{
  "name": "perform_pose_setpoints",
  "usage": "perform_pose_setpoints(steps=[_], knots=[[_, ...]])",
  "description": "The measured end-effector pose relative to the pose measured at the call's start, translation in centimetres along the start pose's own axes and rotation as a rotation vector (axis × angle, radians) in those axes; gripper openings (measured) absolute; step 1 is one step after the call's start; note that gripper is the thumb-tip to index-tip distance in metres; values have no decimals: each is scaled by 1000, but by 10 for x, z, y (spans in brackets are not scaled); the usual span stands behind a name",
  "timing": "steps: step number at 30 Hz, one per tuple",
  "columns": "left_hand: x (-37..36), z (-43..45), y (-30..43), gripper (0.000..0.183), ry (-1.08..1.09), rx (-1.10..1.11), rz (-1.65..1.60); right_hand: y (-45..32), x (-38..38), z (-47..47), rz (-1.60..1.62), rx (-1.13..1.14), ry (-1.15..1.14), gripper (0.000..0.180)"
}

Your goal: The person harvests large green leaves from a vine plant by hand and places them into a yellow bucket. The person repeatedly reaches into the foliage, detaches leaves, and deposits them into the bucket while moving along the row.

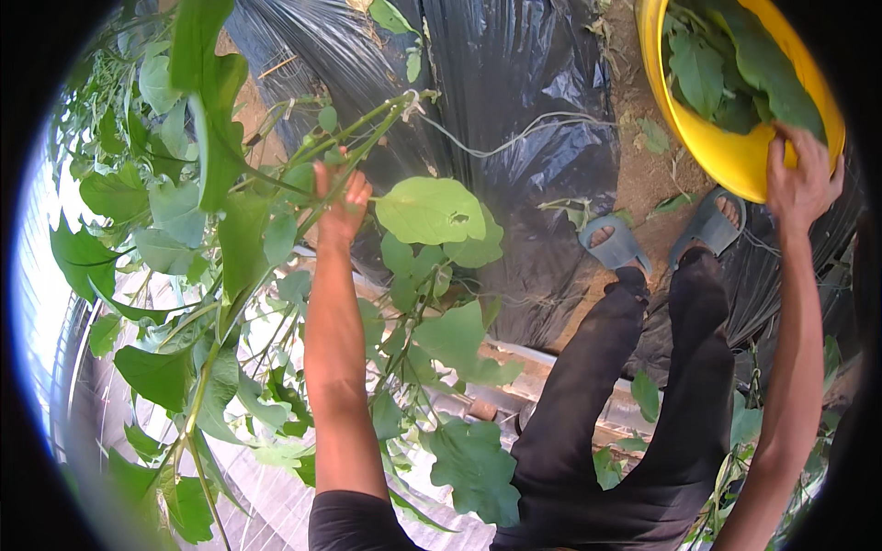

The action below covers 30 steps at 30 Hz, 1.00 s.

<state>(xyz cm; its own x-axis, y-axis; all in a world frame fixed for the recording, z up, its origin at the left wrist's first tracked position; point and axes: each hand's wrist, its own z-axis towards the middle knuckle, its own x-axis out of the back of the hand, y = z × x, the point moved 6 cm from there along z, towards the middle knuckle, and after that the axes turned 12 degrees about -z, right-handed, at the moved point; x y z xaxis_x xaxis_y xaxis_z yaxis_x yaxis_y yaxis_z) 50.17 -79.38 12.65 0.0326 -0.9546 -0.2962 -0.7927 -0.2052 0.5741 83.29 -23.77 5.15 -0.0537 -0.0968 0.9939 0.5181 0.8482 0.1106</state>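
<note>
Among the branching green stems point(358, 127) of a large-leaved plant, at upper left, is my left hand point(342, 206). Its fingers are spread behind a stem, and whether they grip it cannot be told. A broad pale-green leaf point(431, 210) with a small hole hangs just right of that hand. At the upper right my right hand point(805, 175) is at the rim of a yellow bucket point(696, 148), its fingers touching the edge of a large leaf point(765, 62) inside. Several cut green leaves lie in the bucket.
Black plastic mulch point(510, 89) covers ground beside a strip of bare soil point(637, 172). A thin pale string point(510, 148) runs from a tied stem across the plastic. Leafy plants crowd the left and lower middle. My sandalled feet point(613, 241) stand below the bucket.
</note>
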Motion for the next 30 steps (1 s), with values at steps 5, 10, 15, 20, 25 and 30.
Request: perform_pose_setpoints(steps=[5,10,15,20,25,30], knots=[[16,-11,11,40,416,-217,238,-9,8,17,-37,29,-85,16],[20,-19,-12,34,430,-253,149,-5,8,16,1,-18,-62,15],[8,-23,-39,30,577,-337,-81,-7,9,16,6,-18,-62,15],[12,-3,-69,16,387,-401,-517,-7,9,18,0,-8,-49,15],[25,9,-94,18,617,-271,-276,-7,11,18,-11,-25,-59,14],[70,-12,-122,24,833,-279,168,-8,9,17,7,-31,-59,14]])
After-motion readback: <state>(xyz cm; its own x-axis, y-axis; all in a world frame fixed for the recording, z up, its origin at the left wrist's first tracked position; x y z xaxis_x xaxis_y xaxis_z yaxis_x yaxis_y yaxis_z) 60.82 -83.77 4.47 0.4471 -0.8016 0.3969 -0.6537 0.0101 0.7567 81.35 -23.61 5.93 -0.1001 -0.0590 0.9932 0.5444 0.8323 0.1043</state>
